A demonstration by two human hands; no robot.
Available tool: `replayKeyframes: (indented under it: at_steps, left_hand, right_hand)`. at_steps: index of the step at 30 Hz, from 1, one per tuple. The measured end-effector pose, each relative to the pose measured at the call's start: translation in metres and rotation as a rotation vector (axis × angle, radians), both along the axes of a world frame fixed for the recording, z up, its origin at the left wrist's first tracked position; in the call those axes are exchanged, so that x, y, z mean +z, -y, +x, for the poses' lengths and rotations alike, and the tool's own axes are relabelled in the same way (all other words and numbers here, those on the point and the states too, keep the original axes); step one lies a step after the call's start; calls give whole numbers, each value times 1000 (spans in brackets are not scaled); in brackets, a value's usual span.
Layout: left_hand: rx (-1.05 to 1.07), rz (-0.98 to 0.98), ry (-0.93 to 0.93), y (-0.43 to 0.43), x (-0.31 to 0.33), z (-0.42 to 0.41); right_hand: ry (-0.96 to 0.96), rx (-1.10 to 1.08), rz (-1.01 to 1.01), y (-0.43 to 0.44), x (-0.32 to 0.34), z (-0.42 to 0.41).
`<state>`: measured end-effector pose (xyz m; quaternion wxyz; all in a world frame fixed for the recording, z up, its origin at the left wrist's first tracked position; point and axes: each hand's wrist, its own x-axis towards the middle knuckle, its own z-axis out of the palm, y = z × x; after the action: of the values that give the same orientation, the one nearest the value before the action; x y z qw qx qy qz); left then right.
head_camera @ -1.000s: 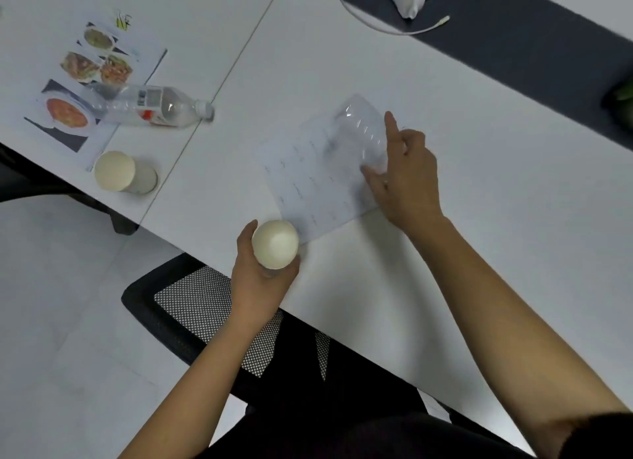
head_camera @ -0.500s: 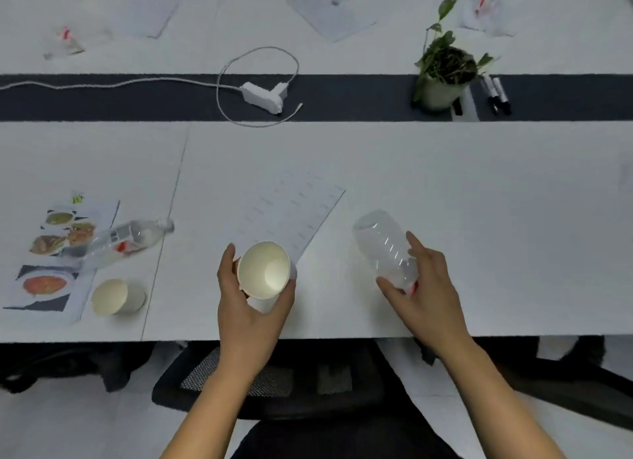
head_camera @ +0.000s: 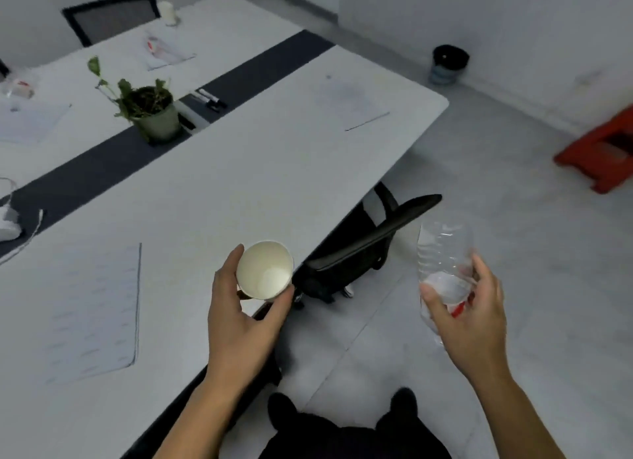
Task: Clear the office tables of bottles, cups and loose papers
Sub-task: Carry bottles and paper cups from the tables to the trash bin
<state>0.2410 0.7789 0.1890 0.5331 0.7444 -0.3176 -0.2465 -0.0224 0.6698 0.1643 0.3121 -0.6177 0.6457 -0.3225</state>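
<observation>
Hands are both full: the left hand (head_camera: 239, 325) wraps a paper cup (head_camera: 264, 270), mouth tilted up, just past the table's (head_camera: 239, 170) near edge, while the right hand (head_camera: 469, 318) clutches a clear plastic bottle (head_camera: 443, 266) out over the floor. A printed sheet (head_camera: 92, 311) lies by the near edge, another paper (head_camera: 349, 102) near the far right corner. Beyond stands a potted plant (head_camera: 150, 111).

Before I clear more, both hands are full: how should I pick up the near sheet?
Take the sheet by its right edge nearest you, sliding it off the table rim. It lies flat, so fingers can't get under it elsewhere.
</observation>
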Motion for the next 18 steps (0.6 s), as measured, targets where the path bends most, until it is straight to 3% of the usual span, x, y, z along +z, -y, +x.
replayKeyframes:
  at_steps: [6,13,18]
  left_hand:
    - [-223,-55,56,81,-1,-134]
    - [-357,-48,6,159,-13,-319]
    - [-398,-44,-10,215,-3,-393]
  right_hand:
    - [119,-242,-70,7,-12,-147]
    - [207,-359,-6,39,-44,-315]
    - [210,-377,-39,97,-36,-385]
